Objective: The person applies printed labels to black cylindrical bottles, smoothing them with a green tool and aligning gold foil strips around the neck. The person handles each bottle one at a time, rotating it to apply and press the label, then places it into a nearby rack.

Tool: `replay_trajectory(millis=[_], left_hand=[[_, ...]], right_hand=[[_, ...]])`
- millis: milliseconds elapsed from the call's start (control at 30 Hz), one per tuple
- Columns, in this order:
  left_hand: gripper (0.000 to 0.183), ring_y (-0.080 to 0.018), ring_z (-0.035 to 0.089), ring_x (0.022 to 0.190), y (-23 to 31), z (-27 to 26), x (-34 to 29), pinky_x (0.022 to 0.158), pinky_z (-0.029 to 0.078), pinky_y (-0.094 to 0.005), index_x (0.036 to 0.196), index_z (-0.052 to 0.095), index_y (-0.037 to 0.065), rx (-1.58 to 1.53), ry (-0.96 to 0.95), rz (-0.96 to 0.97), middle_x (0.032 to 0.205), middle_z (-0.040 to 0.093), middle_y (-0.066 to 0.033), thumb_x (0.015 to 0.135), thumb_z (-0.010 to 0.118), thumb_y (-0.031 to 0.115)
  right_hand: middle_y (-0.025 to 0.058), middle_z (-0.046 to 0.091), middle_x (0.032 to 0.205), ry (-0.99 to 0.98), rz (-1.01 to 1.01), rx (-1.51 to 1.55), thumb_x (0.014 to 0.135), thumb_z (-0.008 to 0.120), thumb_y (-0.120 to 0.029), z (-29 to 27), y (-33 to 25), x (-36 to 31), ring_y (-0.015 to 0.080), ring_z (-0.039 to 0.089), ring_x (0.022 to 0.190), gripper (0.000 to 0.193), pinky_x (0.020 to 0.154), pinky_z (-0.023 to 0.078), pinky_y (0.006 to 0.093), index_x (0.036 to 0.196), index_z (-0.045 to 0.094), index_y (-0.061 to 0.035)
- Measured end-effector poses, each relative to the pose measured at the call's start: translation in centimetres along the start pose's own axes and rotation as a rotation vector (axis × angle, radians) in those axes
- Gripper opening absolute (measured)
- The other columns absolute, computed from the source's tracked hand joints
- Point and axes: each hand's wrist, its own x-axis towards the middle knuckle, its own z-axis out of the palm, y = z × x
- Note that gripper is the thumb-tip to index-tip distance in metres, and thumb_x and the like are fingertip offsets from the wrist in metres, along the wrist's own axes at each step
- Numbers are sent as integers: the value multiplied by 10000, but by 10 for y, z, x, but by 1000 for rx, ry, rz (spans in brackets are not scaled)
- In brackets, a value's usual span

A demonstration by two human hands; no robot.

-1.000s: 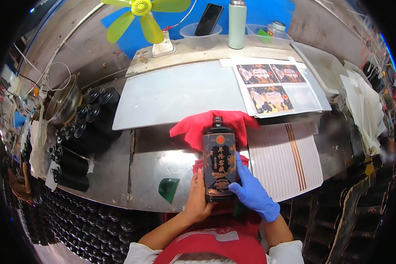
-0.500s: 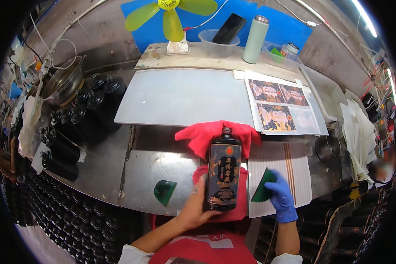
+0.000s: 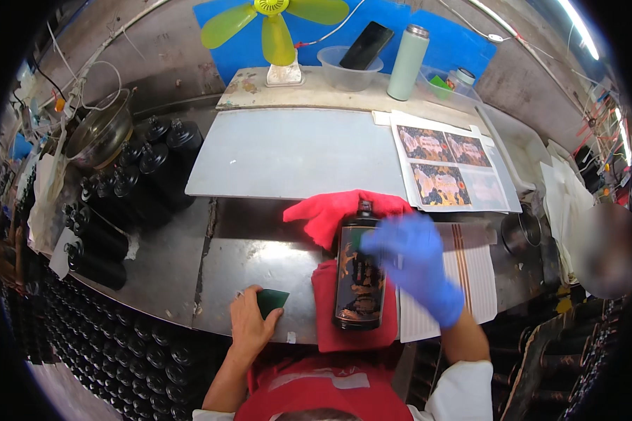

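Note:
A black bottle with a decorated label lies on a folded red cloth, its neck pointing away from me. My right hand, in a blue glove and smeared by motion, is over the upper part of the bottle. A strip of the green scraper shows at its fingertips against the label; the glove hides the rest. On the metal table to the left, my bare left hand has thumb and fingers around a second green scraper.
Black bottles stand and lie at the left beside a metal bowl. A grey board and printed sheets lie beyond the cloth. Further back are a yellow-green fan, a plastic tub and a flask. A person is at the right.
My left hand has left the bottle and taken hold of the scraper on the table. My gloved right hand has moved left and away from me, over the bottle's label.

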Motion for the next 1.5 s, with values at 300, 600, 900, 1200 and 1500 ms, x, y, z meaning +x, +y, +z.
replay_trajectory(millis=[300, 600, 900, 1200, 1500], left_hand=[[303, -112, 532, 880, 56, -3, 25, 755, 447, -278, 1071, 490, 43, -790, 70, -9, 927, 557, -71, 816, 648, 88], [206, -99, 502, 755, 143, 34, 98, 685, 435, -260, 954, 504, 25, -763, 180, 147, 841, 534, -33, 846, 642, 133], [172, -63, 490, 765, 59, 97, 93, 676, 436, -212, 989, 500, 41, -787, 175, -25, 896, 519, -28, 879, 612, 112], [226, -138, 490, 858, 130, 39, 54, 792, 415, -263, 1014, 492, 17, -740, 149, 107, 953, 505, -58, 872, 625, 134], [197, -130, 469, 855, 70, 70, 47, 798, 403, -264, 976, 500, 17, -713, 173, 17, 910, 499, -45, 864, 620, 126]], right_hand=[[48, 607, 768, 160, 1034, 615, 808, 664, -89, -24, -75, -95, 105, 580, 714, 173, 623, 486, 267, 940, 574, -24], [67, 535, 1079, 308, 937, 748, 867, 553, -55, 25, -17, -45, 132, 527, 967, 284, 843, 446, 262, 1143, 487, -45], [80, 555, 1055, 316, 1213, 1131, 884, 541, -68, 57, 25, -111, 137, 560, 919, 290, 807, 481, 263, 1167, 482, -40], [79, 583, 1033, 183, 978, 670, 890, 562, -81, 16, -40, -69, 150, 571, 896, 287, 783, 479, 273, 1162, 476, -53], [82, 581, 1012, 253, 1134, 939, 884, 572, -77, 49, 2, -132, 140, 561, 920, 271, 809, 468, 267, 1141, 501, -33]])
